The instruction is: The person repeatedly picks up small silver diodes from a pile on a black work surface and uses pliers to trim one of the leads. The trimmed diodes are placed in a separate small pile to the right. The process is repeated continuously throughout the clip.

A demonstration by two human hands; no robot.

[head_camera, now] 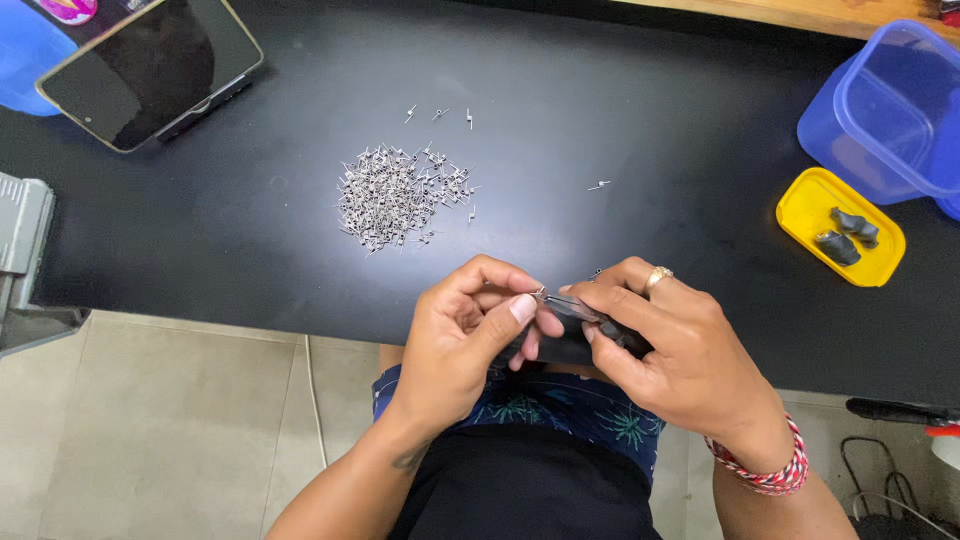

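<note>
My left hand and my right hand meet at the near edge of a black table. My right hand grips a small dark tool whose metal tip points left. My left thumb and fingers pinch a tiny metal part at that tip. A heap of several small metal spring-like parts lies on the table beyond my left hand. A few loose ones lie past the heap, and one sits alone to the right.
A phone leans on a stand at the far left. A yellow lid with two dark pieces lies at the right, beside a blue plastic tub. A grey device sits at the left edge. Tiled floor shows below.
</note>
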